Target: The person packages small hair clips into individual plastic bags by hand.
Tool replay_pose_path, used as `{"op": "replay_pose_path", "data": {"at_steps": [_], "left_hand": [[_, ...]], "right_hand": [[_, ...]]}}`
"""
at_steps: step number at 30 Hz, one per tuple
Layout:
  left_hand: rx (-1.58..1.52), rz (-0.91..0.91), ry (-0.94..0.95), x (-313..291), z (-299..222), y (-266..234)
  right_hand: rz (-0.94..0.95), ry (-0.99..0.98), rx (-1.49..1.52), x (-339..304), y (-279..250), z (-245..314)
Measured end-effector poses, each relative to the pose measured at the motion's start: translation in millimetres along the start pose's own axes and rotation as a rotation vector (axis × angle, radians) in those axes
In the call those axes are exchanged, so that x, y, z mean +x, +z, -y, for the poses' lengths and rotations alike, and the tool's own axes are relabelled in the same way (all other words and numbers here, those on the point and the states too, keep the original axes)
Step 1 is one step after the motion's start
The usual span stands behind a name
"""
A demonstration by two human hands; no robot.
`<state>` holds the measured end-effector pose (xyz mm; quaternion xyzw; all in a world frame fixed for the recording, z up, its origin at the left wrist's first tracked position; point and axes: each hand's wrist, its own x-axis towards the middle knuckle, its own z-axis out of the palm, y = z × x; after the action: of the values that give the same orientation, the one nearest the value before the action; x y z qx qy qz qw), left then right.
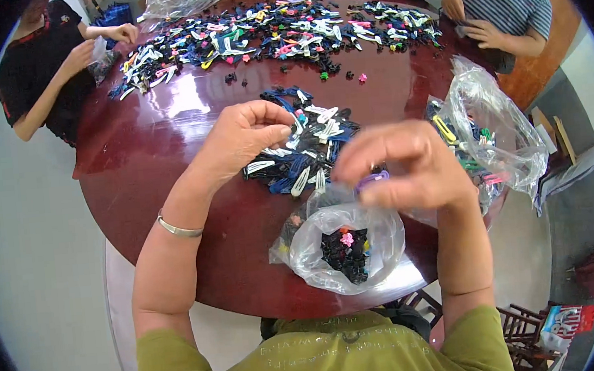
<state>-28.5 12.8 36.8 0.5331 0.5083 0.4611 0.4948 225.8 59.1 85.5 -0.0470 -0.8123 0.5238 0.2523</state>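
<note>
My left hand (pixel 247 137) is over the left side of a small pile of hair clips (pixel 320 130), mostly white, navy and black. Its thumb and forefinger are pinched together; anything between them is too small to make out. My right hand (pixel 408 165), blurred by motion, is above the right edge of that pile with a purple hair clip (pixel 373 179) between thumb and fingers. Just below it, near the table's front edge, an open clear plastic bag (pixel 303 255) holds small black claw clips (pixel 345 255), with a pink one (pixel 347 239) on top.
A long heap of mixed hair clips (pixel 277 35) spreads across the far side of the round dark red table (pixel 147 170). To my right lies a larger clear bag (pixel 492 112) of clips. Two people, far left and far right, handle small bags. A pink clip (pixel 362 78) lies alone.
</note>
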Motion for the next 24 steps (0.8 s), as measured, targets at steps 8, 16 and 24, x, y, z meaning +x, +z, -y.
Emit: {"op": "replay_pose_path", "data": {"at_steps": [8, 16, 24], "left_hand": [[0.184, -0.007, 0.049, 2.4, 9.4, 12.3], [0.854, -0.103, 0.452, 1.2, 20.2, 13.9], [0.835, -0.102, 0.443, 0.3, 17.0, 16.1]], "right_hand": [[-0.359, 0.016, -0.690, 23.6, 6.7, -92.5], [-0.232, -0.094, -0.968, 34.7, 16.9, -107.5], [-0.239, -0.151, -0.956, 34.4, 21.5, -105.1]]}}
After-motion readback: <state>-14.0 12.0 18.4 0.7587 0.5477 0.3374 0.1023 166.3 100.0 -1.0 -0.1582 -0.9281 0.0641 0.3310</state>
